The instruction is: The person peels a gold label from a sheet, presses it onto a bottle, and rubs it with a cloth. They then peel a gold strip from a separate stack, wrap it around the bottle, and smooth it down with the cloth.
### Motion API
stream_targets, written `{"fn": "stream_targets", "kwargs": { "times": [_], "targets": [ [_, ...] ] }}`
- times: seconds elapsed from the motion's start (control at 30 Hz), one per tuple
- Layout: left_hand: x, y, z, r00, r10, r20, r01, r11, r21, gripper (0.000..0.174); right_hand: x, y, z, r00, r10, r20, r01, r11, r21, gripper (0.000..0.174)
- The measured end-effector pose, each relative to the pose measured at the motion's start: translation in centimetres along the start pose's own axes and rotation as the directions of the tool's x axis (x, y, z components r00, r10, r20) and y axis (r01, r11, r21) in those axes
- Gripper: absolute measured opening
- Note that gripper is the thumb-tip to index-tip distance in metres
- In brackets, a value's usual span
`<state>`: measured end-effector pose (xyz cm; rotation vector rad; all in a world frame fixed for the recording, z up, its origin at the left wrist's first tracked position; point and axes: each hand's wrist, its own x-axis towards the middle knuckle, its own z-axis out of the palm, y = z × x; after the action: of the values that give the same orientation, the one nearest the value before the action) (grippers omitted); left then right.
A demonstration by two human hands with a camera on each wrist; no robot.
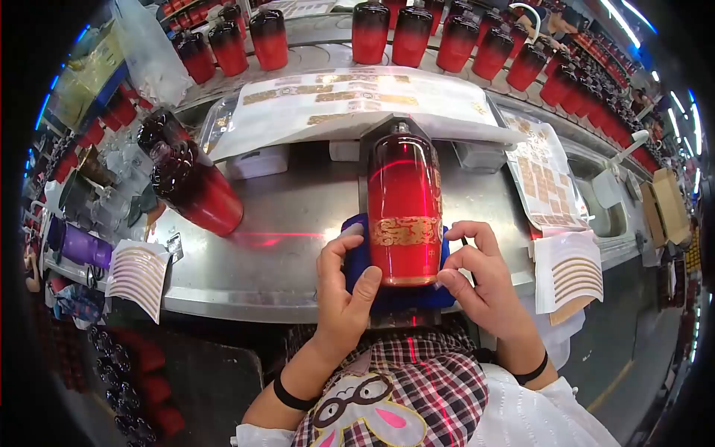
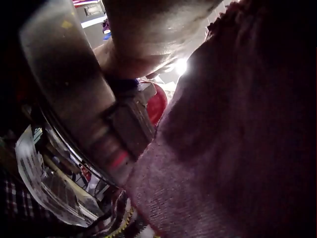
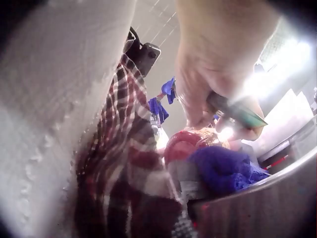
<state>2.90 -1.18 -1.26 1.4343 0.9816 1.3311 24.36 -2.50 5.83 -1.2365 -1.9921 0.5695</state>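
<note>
A red-and-black bottle [image 1: 402, 194] lies on a blue cloth [image 1: 354, 276], neck pointing away. A gold patterned band [image 1: 406, 231] crosses its lower body and a red light line runs along it. My left hand [image 1: 339, 290] is at the bottle's left side, thumb tip at its lower edge and fingers spread over the cloth. On the other side, my right hand [image 1: 480, 276] has thumb and index fingertips close to the band's right end. Tucked in the right hand is a dark tool [image 3: 240, 114] with a greenish pointed end. The left wrist view is mostly covered by dark fabric.
Two more bottles [image 1: 197, 186] lean at the left of the metal table [image 1: 283, 261]. Gold decal sheets lie on a white sheet [image 1: 283, 119] behind and on a right-hand sheet [image 1: 547, 175]. Curved strip cards [image 1: 138, 276] hang at the front edge. Bottles [image 1: 413, 33] line the back conveyor.
</note>
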Motion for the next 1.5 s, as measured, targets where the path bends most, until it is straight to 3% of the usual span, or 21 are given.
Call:
{"fn": "stream_targets", "kwargs": {
  "times": [0.2, 0.8, 0.9, 1.0, 1.1, 1.2, 1.3, 1.4, 1.5],
  "targets": [
    [0.2, -0.2, 0.1, 1.0, 0.026, -0.004, -0.026, 0.999, -0.043, 0.046, -0.1, 0.1, 0.1, 1.0, 0.026, 0.001, -0.026, 0.999, 0.019, 0.014],
    [0.3, 0.1, 0.8, 1.0, 0.02, -0.013, -0.019, 0.997, 0.077, 0.06, -0.6, 0.6, 0.3, 0.997, 0.073, 0.025, -0.075, 0.993, 0.089, 0.015],
    [0.3, 0.1, 0.8, 1.0, 0.019, -0.007, -0.019, 0.996, 0.087, 0.059, -0.6, 1.2, 0.3, 0.996, 0.064, 0.061, -0.073, 0.985, 0.158, 0.015],
    [0.3, 0.1, 0.9, 1.0, 0.017, -0.017, -0.016, 0.997, 0.072, 0.061, -0.6, 0.8, 0.4, 0.983, 0.171, 0.073, -0.186, 0.924, 0.334, 0.018],
    [0.4, 0.0, 0.7, 0.997, 0.071, 0.003, -0.071, 0.995, 0.07, 0.063, -0.3, 0.5, 0.5, 0.997, 0.081, 0.007, -0.081, 0.988, 0.13, 0.022],
    [0.4, 0.3, 0.8, 0.998, 0.067, 0.009, -0.068, 0.983, 0.168, 0.064, -0.3, 0.5, 0.9, 0.99, 0.143, -0.005, -0.141, 0.977, 0.16, 0.026],
    [0.4, 0.1, 0.6, 0.998, 0.045, 0.034, -0.049, 0.992, 0.121, 0.064, -0.3, 0.8, 1.1, 0.993, 0.121, -0.017, -0.116, 0.977, 0.18, 0.028],
    [0.4, 0.1, 0.7, 0.999, -0.041, -0.018, 0.033, 0.953, -0.3, 0.062, -0.4, 1.2, 1.3, 0.992, 0.128, -0.006, -0.124, 0.973, 0.196, 0.028],
    [0.1, -0.1, 0.8, 1.0, 0.022, -0.009, -0.023, 0.994, -0.109, 0.057, -0.4, 1.3, 1.3, 0.994, 0.114, -0.004, -0.111, 0.977, 0.182, 0.027]
  ]
}}
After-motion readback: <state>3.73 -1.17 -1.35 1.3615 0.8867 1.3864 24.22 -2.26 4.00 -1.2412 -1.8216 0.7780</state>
